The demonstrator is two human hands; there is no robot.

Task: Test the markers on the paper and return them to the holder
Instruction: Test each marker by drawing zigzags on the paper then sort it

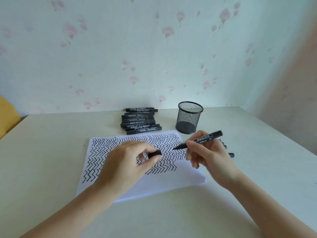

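the left hand (130, 162) pinches the black cap (154, 154) over the paper (180, 177), keeping it handy. the right hand (205, 157) grips an open marker (199, 139), tip down near the zigzag lines, ready to draw. farther back, more markers (140, 121) lie stacked beside the mesh holder (188, 117), which looks empty.

Two bare forearms extend from the near edge, sleeveless to the frame's limit. The left hand (127, 162) and right hand (208, 158) carry no rings, watches or gloves; fingernails short, unpainted.
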